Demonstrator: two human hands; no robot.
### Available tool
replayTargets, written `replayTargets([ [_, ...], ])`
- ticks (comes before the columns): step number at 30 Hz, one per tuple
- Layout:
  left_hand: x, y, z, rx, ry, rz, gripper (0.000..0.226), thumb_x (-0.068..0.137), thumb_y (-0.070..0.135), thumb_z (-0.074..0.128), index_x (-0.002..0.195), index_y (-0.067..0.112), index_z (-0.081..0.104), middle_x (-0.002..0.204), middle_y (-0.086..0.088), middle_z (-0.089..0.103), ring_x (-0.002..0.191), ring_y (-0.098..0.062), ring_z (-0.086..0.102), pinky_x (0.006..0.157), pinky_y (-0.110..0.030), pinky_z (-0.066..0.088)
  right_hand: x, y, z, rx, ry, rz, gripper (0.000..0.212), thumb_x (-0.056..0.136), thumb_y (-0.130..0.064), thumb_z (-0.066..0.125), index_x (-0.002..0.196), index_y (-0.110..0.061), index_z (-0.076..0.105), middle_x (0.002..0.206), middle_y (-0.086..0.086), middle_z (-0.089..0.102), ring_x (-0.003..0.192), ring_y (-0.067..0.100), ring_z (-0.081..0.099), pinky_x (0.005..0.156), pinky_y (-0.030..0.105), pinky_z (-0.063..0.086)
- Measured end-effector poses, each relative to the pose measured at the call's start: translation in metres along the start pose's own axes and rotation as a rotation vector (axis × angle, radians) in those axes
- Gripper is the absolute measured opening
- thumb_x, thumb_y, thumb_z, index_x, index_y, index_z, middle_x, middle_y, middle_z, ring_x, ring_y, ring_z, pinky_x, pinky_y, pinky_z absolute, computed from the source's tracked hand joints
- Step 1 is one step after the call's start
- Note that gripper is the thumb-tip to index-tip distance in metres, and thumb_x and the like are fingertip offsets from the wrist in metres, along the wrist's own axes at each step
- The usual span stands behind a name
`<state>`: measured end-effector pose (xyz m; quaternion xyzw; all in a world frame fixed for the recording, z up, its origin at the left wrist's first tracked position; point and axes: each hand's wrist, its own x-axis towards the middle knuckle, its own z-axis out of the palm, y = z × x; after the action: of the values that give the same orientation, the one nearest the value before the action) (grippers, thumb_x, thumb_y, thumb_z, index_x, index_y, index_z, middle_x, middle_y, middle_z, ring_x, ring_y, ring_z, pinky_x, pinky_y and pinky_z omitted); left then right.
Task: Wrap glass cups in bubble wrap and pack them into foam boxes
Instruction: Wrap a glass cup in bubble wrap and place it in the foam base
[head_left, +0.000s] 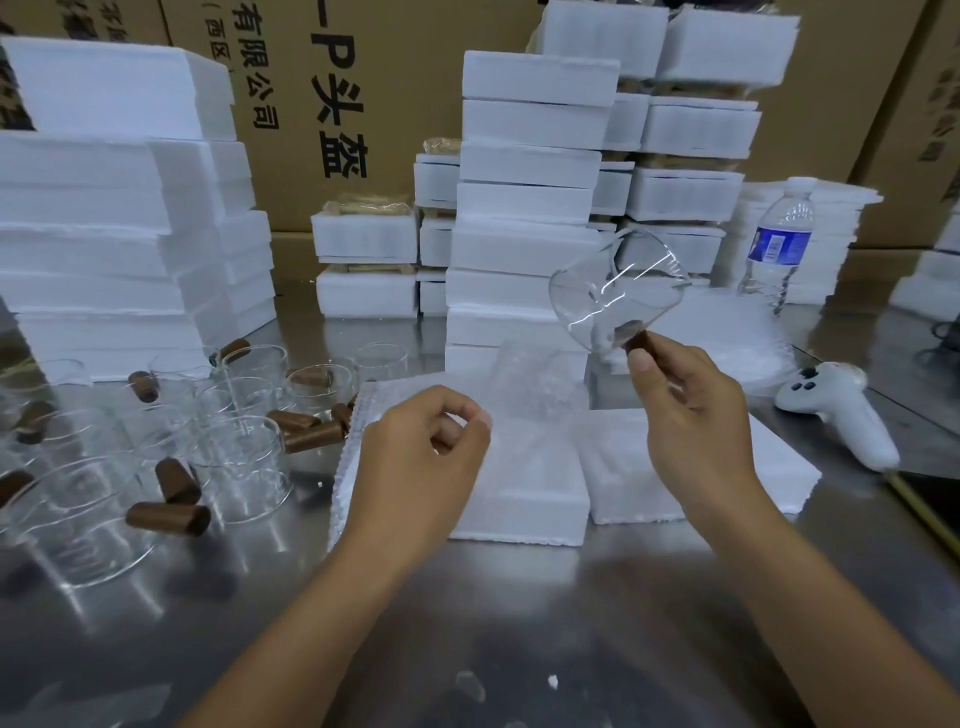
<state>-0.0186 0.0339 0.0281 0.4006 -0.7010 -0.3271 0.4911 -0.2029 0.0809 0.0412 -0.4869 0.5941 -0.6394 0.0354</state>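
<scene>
Two bare forearms are seen reaching forward over a steel bench (519, 623). The left hand (426, 447) is held just above an open foam box (519, 499). Its grip is pressed together, thumb against forefinger, and appears to be pinching the near edge of a clear bubble wrap sheet (535, 384). The sheet is raised over the box, probably so that it is kept spread and ready to receive a cup.

The right hand (691, 410) is raised beyond a second foam piece (691, 483), which lies against the box's right side and is likely its lid. The right grip is pinched on the brown handle (636, 340) of a glass cup (618, 296). The cup is held in the air, tilted, clear of the bench and just right of the sheet. Fingers are kept off the glass by this hold. The cup is not yet wrapped, and wrapping is judged to be the step in hand.

To the left, more unwrapped cups (239, 457) with brown handles are grouped on the bench within easy reach. Stacks of closed foam boxes (524, 208) are piled behind. A water bottle (779, 244) and a white controller (836, 410) are set off to the right, well apart from the work.
</scene>
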Motion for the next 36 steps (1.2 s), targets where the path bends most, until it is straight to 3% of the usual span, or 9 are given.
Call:
replayTargets([
  [3, 0.001, 0.002, -0.002, -0.098, 0.051, -0.045, 0.017, 0.087, 0.017, 0.063, 0.073, 0.024, 0.061, 0.055, 0.006, 0.065, 0.039, 0.002, 0.046, 0.043, -0.008, 0.032, 0.002, 0.000, -0.003, -0.062, -0.008, -0.042, 0.024, 0.095, -0.021, 0.051, 0.114, -0.029, 0.062, 0.099, -0.017, 0.055, 0.093, -0.011, 0.053, 0.078, -0.003, 0.034],
  [9, 0.001, 0.002, -0.004, -0.115, 0.104, 0.027, 0.019, 0.086, 0.016, 0.065, 0.072, 0.028, 0.060, 0.063, 0.006, 0.065, 0.056, -0.001, 0.054, 0.053, -0.007, 0.036, 0.003, 0.005, -0.006, -0.301, -0.066, -0.156, 0.025, 0.094, -0.018, 0.053, 0.117, -0.016, 0.064, 0.092, -0.009, 0.048, 0.087, -0.014, 0.048, 0.071, -0.002, 0.033],
  [17, -0.002, 0.003, -0.006, 0.148, 0.112, 0.331, 0.019, 0.085, 0.008, 0.067, 0.080, 0.024, 0.061, 0.076, 0.014, 0.058, 0.078, 0.003, 0.052, 0.071, -0.001, 0.034, 0.006, 0.014, -0.016, -0.565, -0.306, -0.111, 0.023, 0.094, -0.025, 0.052, 0.112, -0.026, 0.065, 0.087, -0.013, 0.044, 0.077, 0.000, 0.048, 0.065, 0.008, 0.035],
  [20, -0.003, 0.003, -0.006, 0.170, 0.103, 0.425, 0.020, 0.085, 0.012, 0.067, 0.082, 0.029, 0.059, 0.077, 0.017, 0.055, 0.078, 0.003, 0.051, 0.075, -0.012, 0.039, 0.004, 0.015, -0.015, -0.627, -0.353, -0.089, 0.022, 0.094, -0.028, 0.051, 0.111, -0.032, 0.065, 0.084, -0.013, 0.040, 0.074, 0.002, 0.046, 0.065, 0.013, 0.034],
  [22, -0.003, 0.004, -0.006, 0.160, 0.087, 0.470, 0.015, 0.084, 0.018, 0.063, 0.083, 0.032, 0.058, 0.078, 0.015, 0.056, 0.077, 0.000, 0.051, 0.076, -0.030, 0.045, 0.004, 0.015, -0.015, -0.626, -0.336, -0.072, 0.021, 0.094, -0.028, 0.052, 0.109, -0.033, 0.065, 0.082, -0.012, 0.038, 0.072, 0.003, 0.045, 0.064, 0.015, 0.034],
  [24, -0.005, 0.005, -0.005, 0.153, 0.072, 0.501, 0.014, 0.084, 0.020, 0.061, 0.083, 0.033, 0.058, 0.080, 0.011, 0.058, 0.077, -0.003, 0.051, 0.076, -0.038, 0.047, 0.004, 0.012, -0.015, -0.588, -0.338, -0.067, 0.017, 0.093, -0.027, 0.053, 0.099, -0.038, 0.066, 0.080, -0.010, 0.039, 0.072, 0.002, 0.045, 0.063, 0.012, 0.032],
  [28, -0.006, 0.006, -0.005, 0.163, 0.062, 0.506, 0.015, 0.084, 0.023, 0.060, 0.086, 0.037, 0.056, 0.086, 0.018, 0.054, 0.083, -0.001, 0.050, 0.079, -0.032, 0.045, 0.002, 0.003, -0.015, -0.473, -0.454, -0.100, 0.042, 0.090, -0.018, 0.057, 0.060, -0.046, 0.048, 0.076, -0.005, 0.040, 0.071, -0.002, 0.043, 0.064, 0.003, 0.030],
  [33, -0.007, 0.005, -0.004, 0.157, 0.055, 0.514, 0.008, 0.084, 0.023, 0.063, 0.086, 0.029, 0.067, 0.086, 0.015, 0.050, 0.086, -0.013, 0.054, 0.078, -0.028, 0.044, -0.002, 0.000, -0.014, -0.423, -0.564, -0.099, 0.026, 0.089, -0.012, 0.058, 0.068, -0.027, 0.061, 0.076, -0.004, 0.041, 0.068, -0.004, 0.043, 0.065, 0.014, 0.031],
  [36, -0.010, 0.004, 0.000, 0.254, 0.053, 0.611, 0.010, 0.084, 0.024, 0.065, 0.085, 0.018, 0.072, 0.087, 0.006, 0.053, 0.084, -0.017, 0.053, 0.077, -0.026, 0.040, -0.003, -0.003, -0.014, -0.335, -0.605, -0.028, 0.037, 0.088, -0.009, 0.059, 0.070, -0.041, 0.067, 0.079, -0.002, 0.043, 0.062, 0.000, 0.043, 0.058, 0.013, 0.035],
])
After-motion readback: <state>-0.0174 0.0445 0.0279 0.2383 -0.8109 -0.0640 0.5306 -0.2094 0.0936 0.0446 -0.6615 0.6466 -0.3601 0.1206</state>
